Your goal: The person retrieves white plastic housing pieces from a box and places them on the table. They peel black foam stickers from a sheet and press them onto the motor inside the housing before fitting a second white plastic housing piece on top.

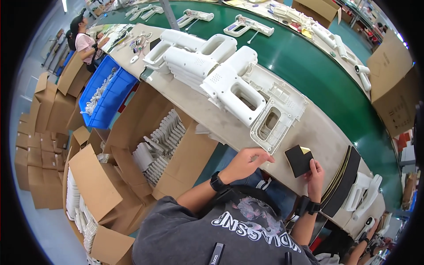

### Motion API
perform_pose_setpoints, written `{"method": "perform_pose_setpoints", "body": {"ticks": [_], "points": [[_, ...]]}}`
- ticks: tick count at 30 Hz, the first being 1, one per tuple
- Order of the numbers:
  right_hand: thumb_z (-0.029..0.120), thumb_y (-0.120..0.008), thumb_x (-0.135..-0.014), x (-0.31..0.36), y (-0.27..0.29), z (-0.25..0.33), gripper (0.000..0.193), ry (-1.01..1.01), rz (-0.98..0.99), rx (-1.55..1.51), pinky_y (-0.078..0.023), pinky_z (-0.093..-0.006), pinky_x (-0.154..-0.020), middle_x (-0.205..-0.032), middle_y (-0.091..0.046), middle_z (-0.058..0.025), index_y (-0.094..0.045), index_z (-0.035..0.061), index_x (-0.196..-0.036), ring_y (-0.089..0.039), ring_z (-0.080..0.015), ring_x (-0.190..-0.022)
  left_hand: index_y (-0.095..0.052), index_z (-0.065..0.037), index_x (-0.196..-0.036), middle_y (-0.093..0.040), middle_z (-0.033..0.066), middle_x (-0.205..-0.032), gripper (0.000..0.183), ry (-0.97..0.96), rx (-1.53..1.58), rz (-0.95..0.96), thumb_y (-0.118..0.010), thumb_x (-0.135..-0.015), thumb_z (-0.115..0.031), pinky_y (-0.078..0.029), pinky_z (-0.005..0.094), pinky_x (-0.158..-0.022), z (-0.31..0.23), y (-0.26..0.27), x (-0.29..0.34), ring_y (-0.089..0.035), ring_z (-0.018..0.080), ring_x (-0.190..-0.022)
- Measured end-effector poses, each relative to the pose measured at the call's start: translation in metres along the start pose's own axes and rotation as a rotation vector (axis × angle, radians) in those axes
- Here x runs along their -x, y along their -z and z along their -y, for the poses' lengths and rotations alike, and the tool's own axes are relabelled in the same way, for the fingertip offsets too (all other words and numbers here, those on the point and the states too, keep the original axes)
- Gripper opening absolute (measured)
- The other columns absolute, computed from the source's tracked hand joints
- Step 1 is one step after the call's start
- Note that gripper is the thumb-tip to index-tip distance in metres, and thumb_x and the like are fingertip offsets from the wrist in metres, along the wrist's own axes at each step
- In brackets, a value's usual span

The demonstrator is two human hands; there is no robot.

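My right hand [315, 173] grips a thin black foam pad [297, 161] by its lower right edge. One corner of the pad shows pale yellow, like a backing layer. My left hand [251, 161] is beside the near end of an open white plastic shell half [289, 115], its fingers curled together; whatever they may hold is too small to make out. That shell half lies with its ribbed inside up. Leaning against it are several closed white plastic housings [234, 90] with oval handle openings, stacked in a row along the bench.
A stack of black foam strips [342, 179] lies to the right, by more white housings [357, 194]. Beyond the bench [176, 95] runs a green conveyor [309, 66] carrying white devices. Left are a cardboard box [179, 165] of white parts and a blue bin [106, 99]. Co-workers sit at both sides.
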State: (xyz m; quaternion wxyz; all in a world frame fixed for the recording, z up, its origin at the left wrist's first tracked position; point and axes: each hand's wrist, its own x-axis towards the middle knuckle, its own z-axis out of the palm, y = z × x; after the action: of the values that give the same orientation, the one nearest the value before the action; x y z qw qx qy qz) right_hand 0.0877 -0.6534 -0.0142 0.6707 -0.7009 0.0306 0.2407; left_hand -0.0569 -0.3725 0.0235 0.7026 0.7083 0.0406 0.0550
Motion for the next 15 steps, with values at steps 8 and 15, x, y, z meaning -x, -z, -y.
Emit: {"method": "perform_pose_setpoints", "body": {"ticks": [8, 15], "points": [[0.03, -0.063, -0.1, 0.002, -0.004, -0.002, 0.027, 0.029, -0.008, 0.111, -0.043, -0.022, -0.051, -0.074, -0.064, -0.0005, -0.066, 0.0028, -0.101, -0.055, -0.0067, -0.054, -0.073, 0.006, -0.089, -0.072, 0.0098, -0.081, 0.056, 0.033, 0.267, -0.183, -0.044, -0.108, -0.038, -0.05, 0.028, -0.075, 0.009, -0.013, -0.02, -0.065, 0.0134, -0.077], [0.032, -0.063, -0.1, 0.003, -0.006, -0.009, 0.027, 0.048, -0.036, 0.1, -0.041, -0.0214, -0.049, -0.071, -0.059, 0.0012, -0.064, 0.005, -0.098, -0.053, -0.0059, -0.053, -0.071, 0.005, -0.084, -0.073, 0.0108, -0.084, 0.056, 0.081, 0.29, -0.253, -0.041, -0.11, -0.035, -0.052, 0.0289, -0.077, 0.014, -0.015, -0.031, -0.066, 0.0145, -0.078]]}}
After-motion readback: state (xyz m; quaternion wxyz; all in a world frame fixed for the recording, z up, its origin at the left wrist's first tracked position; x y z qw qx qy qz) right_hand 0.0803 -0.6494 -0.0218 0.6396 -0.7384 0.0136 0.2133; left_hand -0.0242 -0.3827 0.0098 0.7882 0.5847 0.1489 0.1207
